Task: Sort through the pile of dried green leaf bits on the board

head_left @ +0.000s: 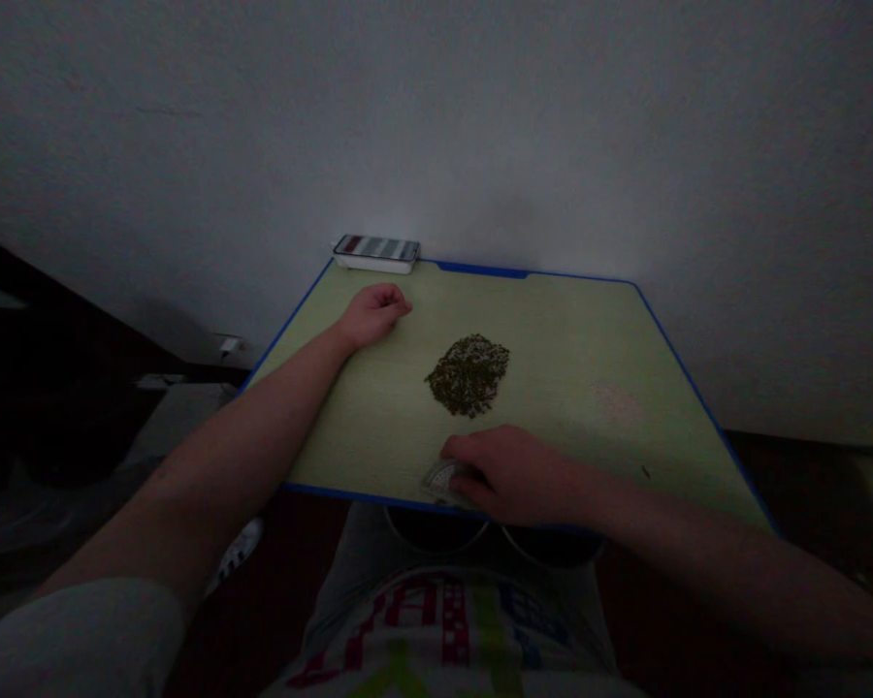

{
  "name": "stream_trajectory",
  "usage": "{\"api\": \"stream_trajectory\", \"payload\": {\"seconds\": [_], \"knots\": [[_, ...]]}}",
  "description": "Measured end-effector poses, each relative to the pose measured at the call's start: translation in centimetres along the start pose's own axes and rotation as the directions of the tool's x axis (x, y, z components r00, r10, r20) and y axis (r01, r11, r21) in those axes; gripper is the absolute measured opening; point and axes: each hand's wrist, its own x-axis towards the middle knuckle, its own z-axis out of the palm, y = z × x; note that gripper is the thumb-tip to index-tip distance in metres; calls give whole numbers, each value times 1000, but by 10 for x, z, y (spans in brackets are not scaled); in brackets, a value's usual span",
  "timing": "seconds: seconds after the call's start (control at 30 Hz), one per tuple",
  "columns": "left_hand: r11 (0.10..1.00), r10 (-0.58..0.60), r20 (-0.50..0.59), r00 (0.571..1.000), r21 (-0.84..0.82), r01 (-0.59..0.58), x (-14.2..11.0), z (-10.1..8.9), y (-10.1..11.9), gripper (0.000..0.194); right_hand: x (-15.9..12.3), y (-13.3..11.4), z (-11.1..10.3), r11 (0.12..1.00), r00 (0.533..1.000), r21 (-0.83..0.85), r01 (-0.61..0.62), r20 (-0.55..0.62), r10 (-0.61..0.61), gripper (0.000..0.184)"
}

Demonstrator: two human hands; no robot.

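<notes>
Pale green tabletop, edged in blue, stands close against a plain grey wall. Near its middle lies a loose pile of dark seeds, mostly brown-green with lighter bits mixed in. Just nearer the person, the right hand has its thumb and fingers clamped on a clear protractor by the near edge, covering part of it. The left hand rests beyond the pile to the left, fingers loosely curled together; whether anything is inside them I cannot tell. Behind it, a white box with a striped lid fills the far left corner. On the right side are a thin scatter of pale grains and, nearer, a small dark sliver, close to the right forearm, which crosses that near corner. Below the near edge, two round rims show above a printed shirt, partly hidden by the table. Left of the table are a white plug and a striped shoe.
</notes>
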Motion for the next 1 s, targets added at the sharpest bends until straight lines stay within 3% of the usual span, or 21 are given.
{"api": "stream_trajectory", "payload": {"seconds": [0.5,0.77,0.87,0.93,1.0], "knots": [[1000,-21,1,1000,3,20,1,0,-2,21,3,-7,5,998,998,5,64,16,-64,19],[1000,-17,-1,1000,5,17,1,0,-4,22,0,0,-1,985,997,157,69,14,-72,26],[1000,-9,5,1000,7,9,1,0,-4,23,-6,14,-12,955,999,297,17,-41,-5,23],[1000,-7,13,1000,7,7,0,0,-3,23,-11,31,-23,927,986,372,-48,-131,104,19],[1000,-13,17,1000,17,13,0,0,-1,23,-16,53,-35,898,924,424,-115,-285,253,23]]}}
